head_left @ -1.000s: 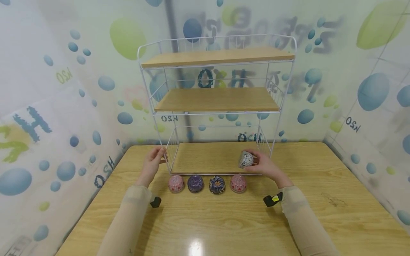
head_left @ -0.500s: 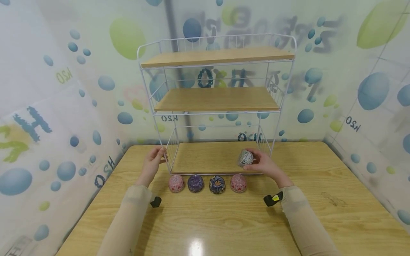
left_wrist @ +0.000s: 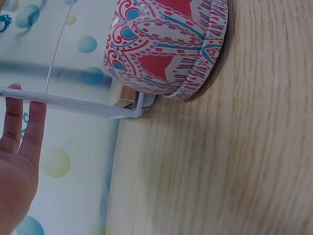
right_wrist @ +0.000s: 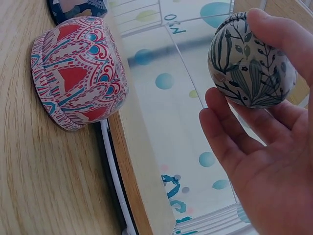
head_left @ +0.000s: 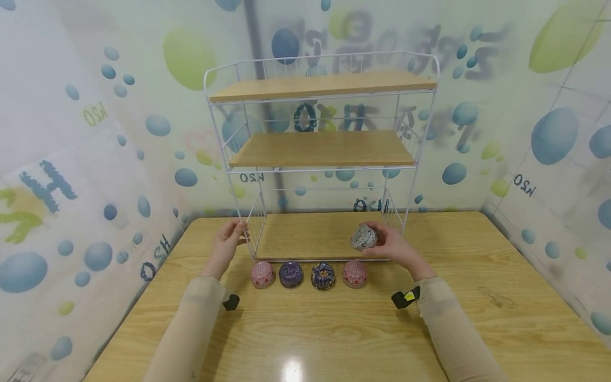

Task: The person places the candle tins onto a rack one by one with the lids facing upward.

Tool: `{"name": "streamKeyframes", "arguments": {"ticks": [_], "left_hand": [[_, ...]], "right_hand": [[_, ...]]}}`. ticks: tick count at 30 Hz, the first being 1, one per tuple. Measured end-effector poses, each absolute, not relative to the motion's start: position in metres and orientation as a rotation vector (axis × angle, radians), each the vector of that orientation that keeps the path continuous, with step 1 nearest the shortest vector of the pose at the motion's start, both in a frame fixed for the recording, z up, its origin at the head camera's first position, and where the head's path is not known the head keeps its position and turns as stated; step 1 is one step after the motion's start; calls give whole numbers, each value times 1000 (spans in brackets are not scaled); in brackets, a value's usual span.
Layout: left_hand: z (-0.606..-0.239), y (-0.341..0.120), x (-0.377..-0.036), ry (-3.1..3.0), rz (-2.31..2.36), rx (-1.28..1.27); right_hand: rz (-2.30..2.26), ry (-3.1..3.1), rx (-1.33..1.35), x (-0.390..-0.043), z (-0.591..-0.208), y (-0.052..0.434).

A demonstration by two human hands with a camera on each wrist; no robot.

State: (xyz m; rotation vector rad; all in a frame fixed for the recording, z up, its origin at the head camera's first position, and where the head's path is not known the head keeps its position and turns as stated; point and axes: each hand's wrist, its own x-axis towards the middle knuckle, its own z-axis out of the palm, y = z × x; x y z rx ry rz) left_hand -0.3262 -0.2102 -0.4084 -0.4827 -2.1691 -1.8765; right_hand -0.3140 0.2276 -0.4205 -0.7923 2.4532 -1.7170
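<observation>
My right hand [head_left: 389,243] holds a small round tin [right_wrist: 252,63], white with dark green leaves, between thumb and fingers. In the head view the tin is over the right part of the bottom shelf [head_left: 305,233], tilted. My left hand [head_left: 228,244] grips the left front post of the white wire shelf rack [left_wrist: 73,104]; in the left wrist view, fingers pass behind the post. Just in front of the rack stand a pink-and-red tin [head_left: 262,274], a purple tin [head_left: 291,274], a dark blue patterned tin [head_left: 323,276] and another pink-and-red tin [right_wrist: 80,73], in a row.
The rack's wooden middle shelf [head_left: 324,148] and top shelf [head_left: 324,86] are above both hands. Wire side rails [head_left: 392,209] flank the bottom level. A wooden table [head_left: 334,334] carries everything, with a patterned wall [head_left: 181,132] close behind.
The leaf-patterned tin has turned in my right fingers and shifted slightly left. My left hand stays on the post, and the row of tins is unchanged.
</observation>
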Motion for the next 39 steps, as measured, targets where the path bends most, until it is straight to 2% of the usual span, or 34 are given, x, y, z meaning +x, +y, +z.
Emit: {"name": "streamKeyframes", "arguments": {"ticks": [22, 30, 39], "left_hand": [[-406, -207, -326, -2164, -1887, -457], [-407, -208, -325, -2171, -1891, -447], [-408, -208, -324, -2161, -1881, -464]], "right_hand": [[-1763, 2446, -816, -315, -423, 229], [-1755, 2431, -908, -316, -424, 229], [-1766, 2413, -852, -317, -424, 229]]}}
